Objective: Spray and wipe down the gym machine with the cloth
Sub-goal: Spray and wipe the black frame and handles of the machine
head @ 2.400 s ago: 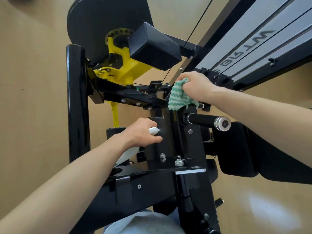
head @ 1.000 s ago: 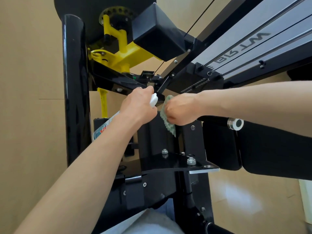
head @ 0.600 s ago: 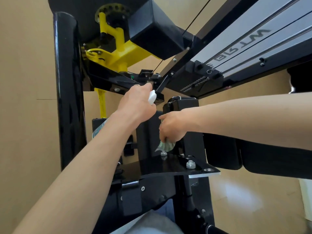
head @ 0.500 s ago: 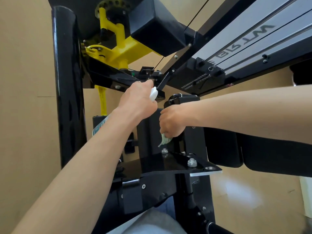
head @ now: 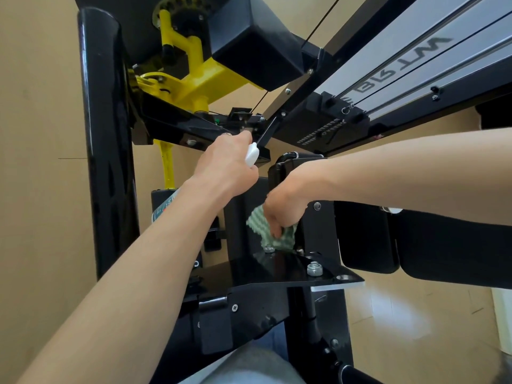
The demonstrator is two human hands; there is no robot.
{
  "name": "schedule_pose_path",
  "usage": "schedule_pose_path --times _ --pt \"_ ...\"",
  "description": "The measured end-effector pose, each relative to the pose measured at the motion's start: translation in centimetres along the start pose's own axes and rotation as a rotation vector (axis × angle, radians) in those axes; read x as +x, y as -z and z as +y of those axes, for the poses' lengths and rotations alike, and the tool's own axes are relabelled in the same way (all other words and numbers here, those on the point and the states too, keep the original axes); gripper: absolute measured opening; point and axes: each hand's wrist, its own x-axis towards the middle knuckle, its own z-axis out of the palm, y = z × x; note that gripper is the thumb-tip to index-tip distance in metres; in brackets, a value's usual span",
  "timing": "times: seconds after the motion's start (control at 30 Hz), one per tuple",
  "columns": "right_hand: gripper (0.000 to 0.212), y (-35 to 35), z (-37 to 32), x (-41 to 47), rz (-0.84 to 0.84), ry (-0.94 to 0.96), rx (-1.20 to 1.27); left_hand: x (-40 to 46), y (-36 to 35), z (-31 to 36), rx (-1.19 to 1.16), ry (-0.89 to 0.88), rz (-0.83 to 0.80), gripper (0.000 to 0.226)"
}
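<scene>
Right hand [head: 285, 206] curled round the cloth [head: 263, 231], fingers bunching it and pressing it against the black upright plate [head: 241, 217] of the machine [head: 105, 134], low down where that plate meets the flat bracket [head: 277, 270]. Cloth touching the plate, its lower edge just above the small bolt at the far edge of the bracket.

Left hand [head: 227, 167] gripping the spray bottle [head: 163, 209], fingers wrapped near the top, white nozzle [head: 252, 155] poking out to the right of the knuckles and aimed up toward the black crossbar [head: 177, 126]. Bottle body mostly hidden behind the left forearm, only a strip of label showing at the wrist.

Outward from there: yellow linkage [head: 194, 79] up and far left, black post at the left edge, grey weight-stack cover [head: 415, 65] running off to the upper right, padded seat [head: 415, 239] to the right under the right forearm.

Step in hand, judged from the pose: wiping the upright plate. Plate's long axis vertical, bracket straight below the cloth, so likely a short stroke down onto the bracket or back up the plate. Right hand nearer the unwiped bracket; left hand above and to the left, well placed for spraying the crossbar. Bolts and the nut [head: 314, 268] on the bracket liable to snag the cloth.
</scene>
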Motion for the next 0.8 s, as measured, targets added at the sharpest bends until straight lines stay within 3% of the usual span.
schedule_pose_path --times 0.13,0.23,0.4,0.57,0.73,0.8 --pt "0.027 -1.4 -0.5 0.6 -0.027 0.086 -0.034 0.0 -0.2 -0.1 -0.008 -0.022 0.007 0.036" --pt "0.034 -1.6 -0.1 0.4 0.005 0.241 -0.376 0.1 -0.3 -0.1 -0.009 -0.022 0.003 0.036" --pt "0.038 0.4 3.7 -3.4 0.195 0.139 -0.448 0.1 -0.5 -0.1 0.002 -0.025 -0.007 0.025" --pt "0.044 1.3 6.8 -4.6 0.525 0.065 -0.030 0.0 -0.5 -0.2 0.002 -0.020 -0.025 0.024" --pt "0.031 -1.1 7.9 -4.1 0.701 -0.027 0.651 0.0 -0.7 0.0 -0.038 -0.052 0.011 0.022" --pt "0.030 -2.3 8.5 -3.7 0.731 -0.086 0.788 -0.1 -0.7 0.1 -0.086 -0.076 0.047 0.018"
